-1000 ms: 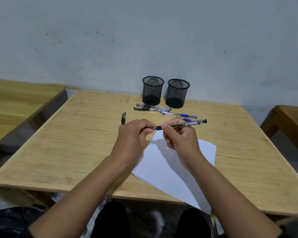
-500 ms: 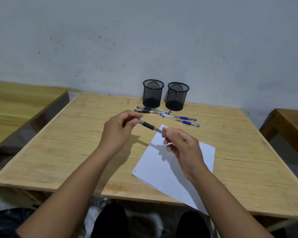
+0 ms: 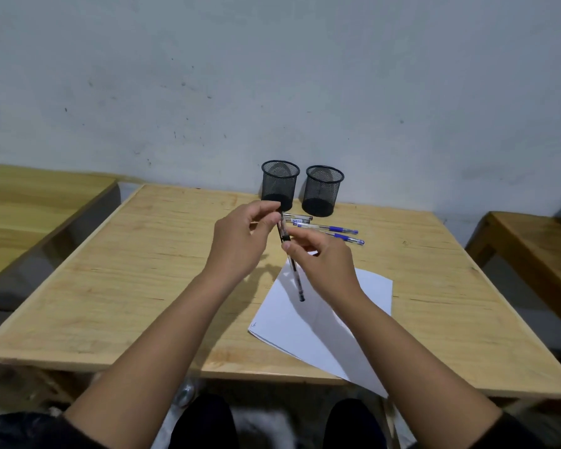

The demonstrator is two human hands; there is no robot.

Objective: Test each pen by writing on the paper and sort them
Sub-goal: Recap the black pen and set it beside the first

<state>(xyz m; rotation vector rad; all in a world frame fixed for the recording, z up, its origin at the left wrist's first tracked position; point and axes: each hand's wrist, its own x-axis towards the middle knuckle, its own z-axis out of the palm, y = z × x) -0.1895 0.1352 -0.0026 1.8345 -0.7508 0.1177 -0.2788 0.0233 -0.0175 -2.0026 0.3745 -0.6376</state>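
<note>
Both my hands hold one black pen point(image 3: 294, 273) above the white paper point(image 3: 308, 322). My left hand point(image 3: 240, 244) pinches its upper end, and my right hand point(image 3: 324, 264) grips the barrel just below the black grip. The pen hangs steeply, its lower end over the sheet. Several more pens point(image 3: 326, 229), two with blue grips, lie on the table in front of two black mesh cups point(image 3: 280, 184) point(image 3: 323, 189). I cannot tell whether either cup holds anything.
The wooden table point(image 3: 143, 286) stands against a grey wall. A second wooden table point(image 3: 20, 215) is at the left and a wooden bench point(image 3: 538, 251) at the right. My knees show below the table's near edge.
The pen has swung from lying nearly level to hanging steeply over the paper. My left hand rose to its upper end. The view has also tilted down.
</note>
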